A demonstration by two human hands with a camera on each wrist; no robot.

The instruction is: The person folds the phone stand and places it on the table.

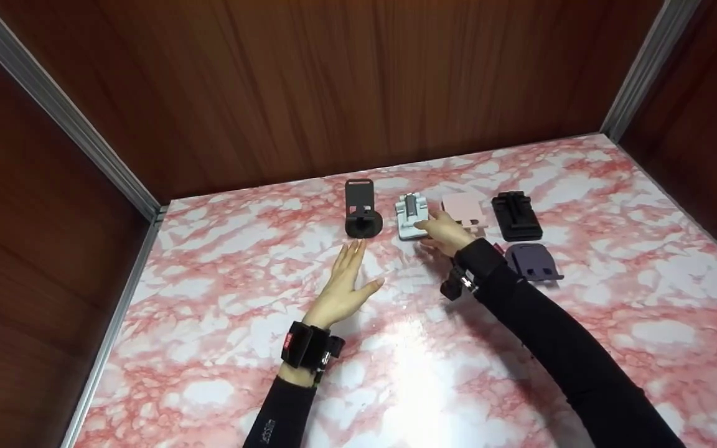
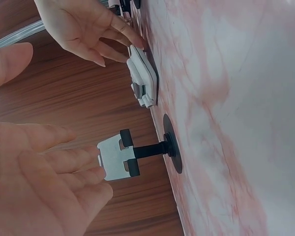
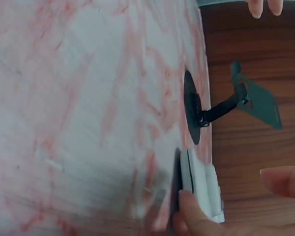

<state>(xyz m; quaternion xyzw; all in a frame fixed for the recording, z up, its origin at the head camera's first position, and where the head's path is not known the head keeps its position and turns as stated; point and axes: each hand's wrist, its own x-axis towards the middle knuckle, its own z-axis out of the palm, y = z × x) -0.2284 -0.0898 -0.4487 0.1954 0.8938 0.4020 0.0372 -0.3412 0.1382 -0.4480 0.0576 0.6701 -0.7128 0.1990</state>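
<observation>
A white folded phone stand (image 1: 406, 228) lies flat near the middle of the table's back part. My right hand (image 1: 447, 233) reaches it from the right, fingertips at its near right edge. In the right wrist view one fingertip is against the low side of the white stand (image 3: 200, 172), and another finger is held apart above it. My left hand (image 1: 341, 294) is stretched out, palm facing inward, thumb spread and holding nothing. Just beyond its fingertips stands an unfolded black phone stand (image 1: 358, 198) on a round base, its plate raised on an arm in the left wrist view.
Right of the white stand lie a pale pink phone stand (image 1: 463, 206), a black folded one (image 1: 517, 216) and a dark purple one (image 1: 529, 261), the last beside my right forearm. A wood-grain panel (image 1: 358, 87) closes off the back of the red-and-white marbled table (image 1: 228, 323).
</observation>
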